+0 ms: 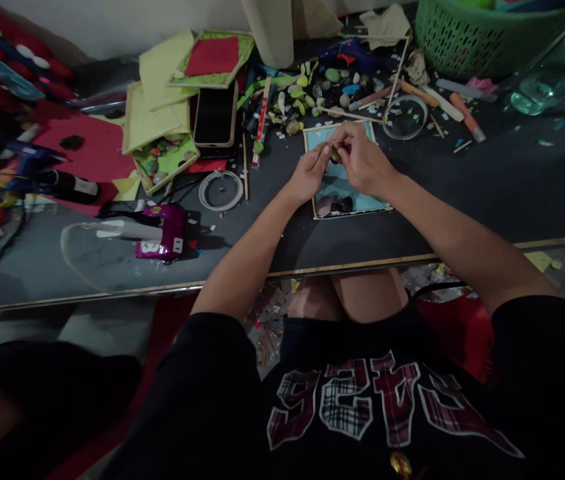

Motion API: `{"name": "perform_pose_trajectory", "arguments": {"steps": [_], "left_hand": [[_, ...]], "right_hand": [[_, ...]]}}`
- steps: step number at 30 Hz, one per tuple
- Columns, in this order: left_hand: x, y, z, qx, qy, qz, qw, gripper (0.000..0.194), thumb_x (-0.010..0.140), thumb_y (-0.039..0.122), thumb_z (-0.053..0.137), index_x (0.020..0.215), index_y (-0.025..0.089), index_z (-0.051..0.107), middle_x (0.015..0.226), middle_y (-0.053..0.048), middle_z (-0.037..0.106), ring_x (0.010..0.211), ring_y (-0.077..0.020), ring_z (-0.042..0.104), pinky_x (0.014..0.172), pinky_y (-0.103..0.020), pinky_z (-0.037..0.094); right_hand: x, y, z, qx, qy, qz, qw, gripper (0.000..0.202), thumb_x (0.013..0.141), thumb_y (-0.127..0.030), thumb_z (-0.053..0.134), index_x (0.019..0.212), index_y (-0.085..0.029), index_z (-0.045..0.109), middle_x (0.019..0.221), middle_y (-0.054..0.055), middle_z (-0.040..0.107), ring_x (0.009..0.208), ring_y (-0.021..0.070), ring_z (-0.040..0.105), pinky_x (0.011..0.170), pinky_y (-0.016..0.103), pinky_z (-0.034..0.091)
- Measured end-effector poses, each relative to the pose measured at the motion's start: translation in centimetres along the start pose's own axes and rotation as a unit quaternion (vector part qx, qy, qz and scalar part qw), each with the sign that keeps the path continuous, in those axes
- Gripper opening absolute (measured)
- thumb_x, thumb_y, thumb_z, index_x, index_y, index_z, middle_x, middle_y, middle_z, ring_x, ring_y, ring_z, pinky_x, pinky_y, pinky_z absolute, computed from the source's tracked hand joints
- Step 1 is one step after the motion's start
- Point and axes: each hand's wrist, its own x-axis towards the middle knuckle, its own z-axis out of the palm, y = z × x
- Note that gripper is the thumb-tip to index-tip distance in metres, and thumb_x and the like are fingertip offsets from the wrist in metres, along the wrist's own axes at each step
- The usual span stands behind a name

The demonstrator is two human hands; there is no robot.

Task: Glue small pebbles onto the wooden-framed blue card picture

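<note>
Left hand (309, 175) and right hand (363, 160) pinch a small olive piece (335, 156) together above the blue-backed frame (337, 181); I can't tell which way the piece's long axis points.

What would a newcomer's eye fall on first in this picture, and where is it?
Probably the large plaid figures on the dark shirt, at the bottom of the picture. Next, near the centre, the left hand and right hand meet above a light-blue framed panel, pinching a small greenish thing. The green basket at the upper right also stands out.
</note>
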Motion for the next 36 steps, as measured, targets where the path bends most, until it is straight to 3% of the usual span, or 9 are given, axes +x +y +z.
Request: {"name": "perform_pose_trajectory", "arguments": {"steps": [5, 9, 11, 17, 21, 24, 29, 36], "left_hand": [[-0.1, -0.1, -0.4, -0.005, 0.007, -0.005, 1.0, 0.063, 0.089, 0.078, 0.031, 0.085, 0.021, 0.056, 0.078, -0.003, 0.054, 0.081, -0.0167, 0.059, 0.082, -0.034, 0.05], [-0.5, 0.2, -2.0, -0.014, 0.028, -0.02, 0.999, 0.069, 0.086, 0.083, 0.028, 0.086, 0.02, 0.057, 0.086, -0.005, 0.057, 0.078, -0.0151, 0.058, 0.075, -0.031, 0.049], [-0.6, 0.5, -2.5, -0.006, 0.03, -0.035, 0.999, 0.071, 0.087, 0.083, 0.027, 0.088, 0.019, 0.059, 0.087, -0.006, 0.058, 0.082, -0.0168, 0.06, 0.077, -0.032, 0.05], [-0.6, 0.7, -2.4, -0.001, 0.045, -0.052, 0.998, 0.065, 0.091, 0.078, 0.033, 0.084, 0.019, 0.061, 0.085, -0.006, 0.061, 0.079, -0.0165, 0.06, 0.069, -0.029, 0.05], [-0.6, 0.4, -2.3, -0.002, 0.055, -0.05, 0.997, 0.063, 0.093, 0.075, 0.031, 0.083, 0.02, 0.061, 0.083, -0.005, 0.062, 0.077, -0.0154, 0.061, 0.064, -0.026, 0.049], [-0.6, 0.5, -2.4, 0.012, 0.051, -0.046, 0.998, 0.063, 0.094, 0.075, 0.03, 0.084, 0.02, 0.061, 0.082, -0.005, 0.062, 0.075, -0.015, 0.061, 0.064, -0.027, 0.05], [-0.7, 0.8, -2.5, 0.073, 0.046, -0.013, 0.996, 0.064, 0.095, 0.073, 0.026, 0.084, 0.021, 0.06, 0.085, -0.007, 0.063, 0.082, -0.0179, 0.062, 0.081, -0.035, 0.052], [-0.8, 0.2, -2.6, 0.221, -0.015, 0.002, 0.975, 0.069, 0.093, 0.075, 0.02, 0.083, 0.02, 0.06, 0.083, -0.01, 0.063, 0.089, -0.0234, 0.064, 0.09, -0.041, 0.05]], "right_hand": [[-0.3, 0.0, 0.1, -0.011, 0.035, -0.059, 0.998, 0.035, 0.102, -0.057, 0.015, 0.1, -0.026, 0.029, 0.09, 0.001, 0.043, 0.076, 0.0164, 0.05, 0.078, 0.045, 0.054], [-0.3, -0.8, -0.9, -0.032, 0.089, -0.115, 0.989, 0.022, 0.105, -0.044, 0.011, 0.107, -0.026, 0.024, 0.092, 0.002, 0.038, 0.078, 0.0149, 0.047, 0.077, 0.041, 0.053], [-0.2, -0.7, -1.8, -0.032, 0.11, -0.118, 0.986, 0.02, 0.105, -0.044, 0.014, 0.109, -0.027, 0.023, 0.092, 0.001, 0.038, 0.078, 0.0151, 0.047, 0.079, 0.043, 0.054], [-0.4, 2.0, -3.8, -0.016, 0.096, -0.045, 0.994, 0.045, 0.097, -0.068, 0.021, 0.121, -0.031, 0.028, 0.1, 0.005, 0.05, 0.084, 0.0217, 0.055, 0.082, 0.049, 0.054], [-1.0, 3.6, -4.2, -0.039, 0.113, 0.048, 0.992, 0.059, 0.086, -0.079, 0.042, 0.121, -0.032, 0.036, 0.099, 0.004, 0.055, 0.085, 0.0223, 0.058, 0.085, 0.047, 0.054], [-1.1, 4.2, -4.2, -0.076, 0.144, 0.088, 0.983, 0.058, 0.086, -0.076, 0.048, 0.121, -0.031, 0.038, 0.093, 0.003, 0.055, 0.083, 0.0229, 0.059, 0.086, 0.048, 0.054], [-0.9, 4.8, -4.1, -0.104, 0.155, 0.102, 0.977, 0.046, 0.095, -0.068, 0.032, 0.122, -0.031, 0.039, 0.093, 0.007, 0.058, 0.087, 0.0251, 0.062, 0.088, 0.047, 0.055], [-0.7, 3.6, -4.2, -0.09, 0.119, 0.125, 0.981, 0.053, 0.089, -0.059, 0.058, 0.129, -0.03, 0.043, 0.096, 0.003, 0.068, 0.079, 0.0211, 0.066, 0.083, 0.041, 0.058]]}}
